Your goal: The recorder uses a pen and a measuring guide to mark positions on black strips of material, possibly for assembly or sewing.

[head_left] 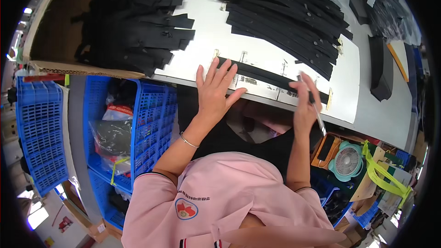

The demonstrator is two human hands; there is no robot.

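Note:
A single black fabric strip (268, 77) lies along the near edge of a white board (207, 20), which carries dark marks and bits of yellowish tape. My left hand (214, 94) rests with spread fingers on the strip's left end. Over its right part, my right hand (304, 108) is closed around a slim pen (319, 120) with a pale, shiny barrel. Slight blur and the fingers hide whether the pen's tip touches the fabric. Beyond the strip, a fanned stack of similar black strips (285, 16) with small round dark spots lies on the board.
Another heap of black strips (133, 23) spills from an open cardboard box (55, 27) at left. Blue plastic crates (154, 115) stand below the table's left side. A teal fan (347, 160) sits at lower right. Clear plastic bags (386, 14) and black pieces (380, 71) lie far right.

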